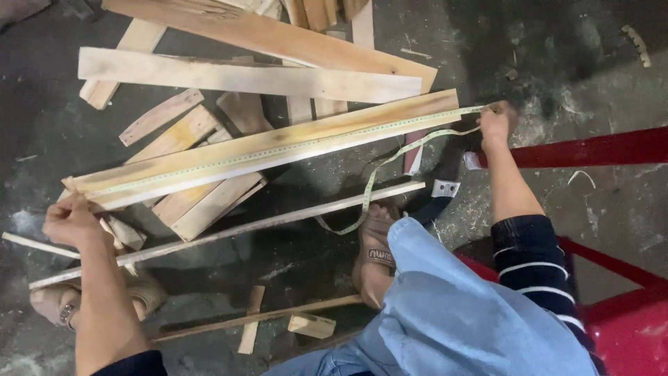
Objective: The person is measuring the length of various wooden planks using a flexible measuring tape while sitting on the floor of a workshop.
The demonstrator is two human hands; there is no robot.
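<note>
Head camera, looking down at a dark concrete floor [557, 42] dusted with sawdust. A person crouches over a heap of pale wood offcuts [229, 69]. A long wooden plank [278, 146] lies diagonally across the heap, low at the left and rising to the right. A yellow-green measuring tape [278, 150] is stretched along the plank's top face from end to end. The left hand [69, 221] is clenched, pinching the tape against the plank's left end. The right hand [495, 124] is closed on the tape just past the plank's right end; the spare tape hangs from it in a loose loop [376, 181] down toward a sandalled foot [376, 251]. A thin wooden strip [229, 232] lies roughly parallel just below the plank. Light blue jeans [452, 313] fill the lower right, beside a red metal frame [598, 147].
</note>
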